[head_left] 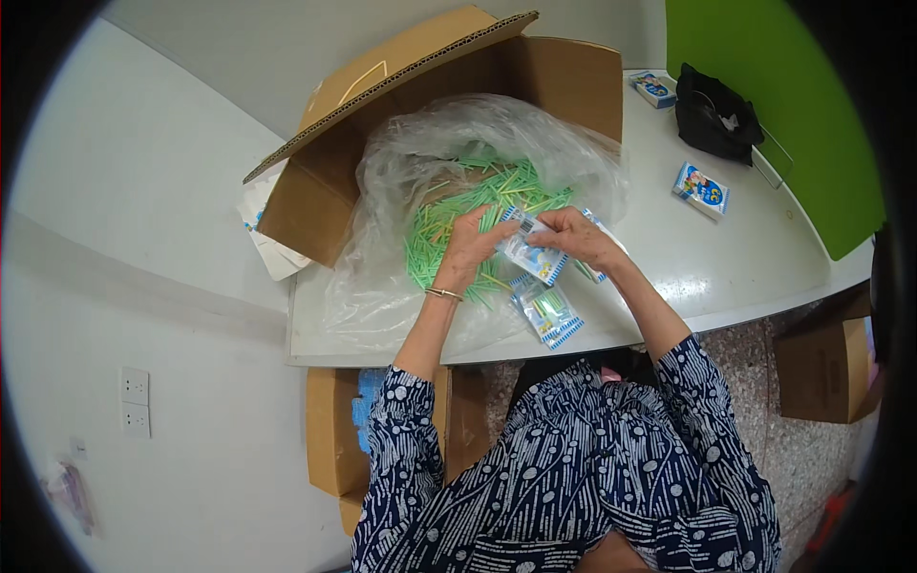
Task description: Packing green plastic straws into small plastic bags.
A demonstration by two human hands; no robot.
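A small blue-and-white plastic packet [538,260] is held up over the front part of the table. My left hand [468,252] is closed on its left upper edge, thumb pressed toward the packet, close beside the loose thin green sticks [427,250]. With fingers bent and pinched, my right hand [579,238] grips the packet's upper right side. Just below lies a similar packet [548,313], its clear window showing green sticks inside. Another packet partly shows behind my right hand. Whether my left fingers also hold sticks is hidden.
A large cardboard box [320,196] lies open toward me, a clear plastic bag [382,172] spilling from it. To the right are a small blue-and-white box [702,193], another small box [653,90] and a black bag [712,129] beside a green partition [778,105]. Cardboard boxes stand below.
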